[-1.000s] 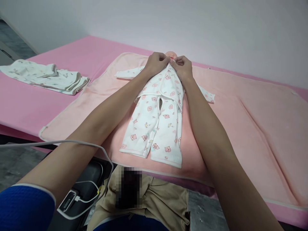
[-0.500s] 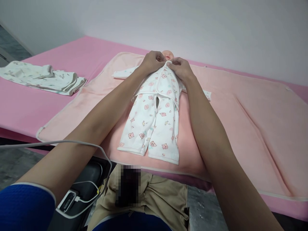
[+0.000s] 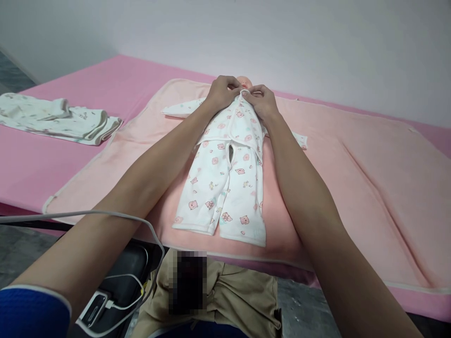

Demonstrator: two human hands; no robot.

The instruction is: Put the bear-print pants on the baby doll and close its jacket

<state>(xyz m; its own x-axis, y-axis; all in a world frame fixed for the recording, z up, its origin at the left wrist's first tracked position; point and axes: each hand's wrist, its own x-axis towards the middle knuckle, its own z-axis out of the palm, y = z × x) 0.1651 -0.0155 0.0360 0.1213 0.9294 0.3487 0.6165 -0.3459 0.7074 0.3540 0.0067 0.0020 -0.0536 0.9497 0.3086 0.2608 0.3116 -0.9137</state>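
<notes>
A baby doll lies on its back, dressed in a white baby top printed with pink bears and matching open-crotch trousers. At the neck, my left hand pinches the top's collar from the left side. My right hand grips the same collar from the right, its thumb on the front edge. The fingertips of both hands nearly meet just below the doll's chin, and what lies between them is partly hidden. The sleeves stretch out to both sides, partly covered by my forearms.
Beneath the doll is a peach blanket, creased at right, spread over a pink-covered table. Folded white printed baby clothes lie at left. A white cable crosses my left forearm, and a small device rests on a black case below the table.
Both hands stay at the collar with almost no movement. The view has shifted slightly, so the blanket, folded clothes and table sit a little lower and further left.
</notes>
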